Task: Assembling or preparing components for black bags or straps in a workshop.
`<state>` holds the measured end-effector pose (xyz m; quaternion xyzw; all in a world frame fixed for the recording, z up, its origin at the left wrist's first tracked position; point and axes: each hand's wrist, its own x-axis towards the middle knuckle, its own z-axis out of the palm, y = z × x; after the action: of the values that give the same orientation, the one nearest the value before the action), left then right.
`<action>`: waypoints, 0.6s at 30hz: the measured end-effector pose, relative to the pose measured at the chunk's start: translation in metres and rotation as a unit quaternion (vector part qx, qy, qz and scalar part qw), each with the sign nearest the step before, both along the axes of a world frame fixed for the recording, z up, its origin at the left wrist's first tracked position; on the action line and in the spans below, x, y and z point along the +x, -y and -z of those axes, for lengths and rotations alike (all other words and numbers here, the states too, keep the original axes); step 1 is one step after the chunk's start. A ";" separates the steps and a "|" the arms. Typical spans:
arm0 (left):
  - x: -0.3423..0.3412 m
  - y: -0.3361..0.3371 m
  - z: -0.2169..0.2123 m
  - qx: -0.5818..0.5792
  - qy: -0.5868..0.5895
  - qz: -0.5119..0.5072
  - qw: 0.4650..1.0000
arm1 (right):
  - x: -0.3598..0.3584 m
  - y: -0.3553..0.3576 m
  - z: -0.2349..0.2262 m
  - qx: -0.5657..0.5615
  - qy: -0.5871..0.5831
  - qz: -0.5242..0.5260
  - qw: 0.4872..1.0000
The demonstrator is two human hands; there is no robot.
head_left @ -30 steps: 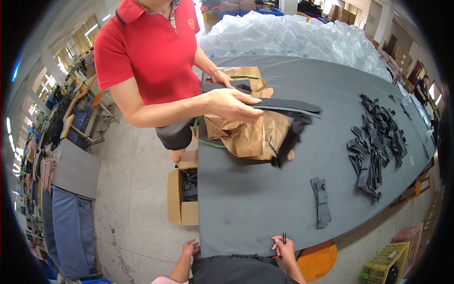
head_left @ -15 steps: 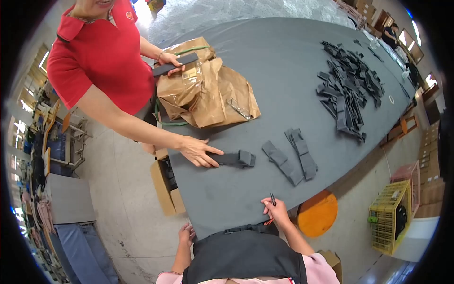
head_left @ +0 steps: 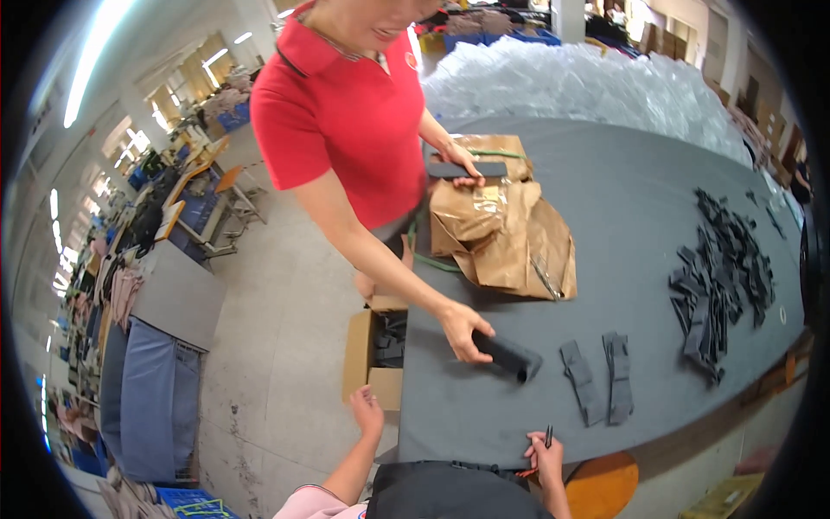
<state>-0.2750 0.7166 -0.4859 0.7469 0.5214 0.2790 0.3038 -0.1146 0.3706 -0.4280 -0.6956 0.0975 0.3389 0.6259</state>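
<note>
My left hand (head_left: 368, 410) hangs off the table's near left corner, beside an open cardboard box (head_left: 357, 356). Its fingers are loosely spread and nothing shows in them. Over the table's near edge, my right hand (head_left: 547, 461) is closed on a slim dark pointed tool (head_left: 549, 435); an orange-red bit shows below the hand. Two bundles of dark grey fabric strips, a left one (head_left: 582, 383) and a right one (head_left: 617, 379), lie beyond that hand. Across the corner, a co-worker's hand (head_left: 464, 331) grips another dark strip bundle (head_left: 508, 355). Their other hand (head_left: 460, 163) holds a flat dark strip (head_left: 471, 169).
A crumpled brown paper package (head_left: 510, 233) sits on the grey table (head_left: 605, 208) before the co-worker. A large heap of dark strips (head_left: 722, 277) lies at the right. An orange round stool (head_left: 603, 484) stands by the near edge. Clear plastic (head_left: 579, 82) is piled behind.
The view has swung left and up. The co-worker's bundle has been lifted or turned, its free end now pointing toward me. My left hand has moved outward, beside the box.
</note>
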 end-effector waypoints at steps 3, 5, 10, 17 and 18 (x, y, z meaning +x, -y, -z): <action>0.029 0.011 -0.026 -0.034 0.033 0.034 0.998 | -0.001 0.003 0.000 0.017 -0.001 -0.008 1.000; 0.044 0.026 -0.045 -0.036 0.048 0.053 0.997 | -0.001 0.002 -0.002 0.017 -0.001 -0.008 1.000; 0.055 0.038 -0.034 0.006 0.029 0.144 0.989 | -0.001 -0.001 -0.003 0.005 -0.003 0.005 1.000; 0.055 0.027 -0.037 0.038 0.001 0.170 0.985 | 0.012 -0.013 -0.004 0.030 0.012 -0.003 0.999; 0.055 0.031 -0.033 0.027 -0.005 0.174 0.984 | 0.013 -0.012 -0.003 0.020 0.004 0.001 1.000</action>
<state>-0.2196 0.6855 -0.4527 0.8357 0.3770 0.2319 0.3250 -0.1013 0.3829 -0.4253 -0.6843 0.0885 0.3373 0.6404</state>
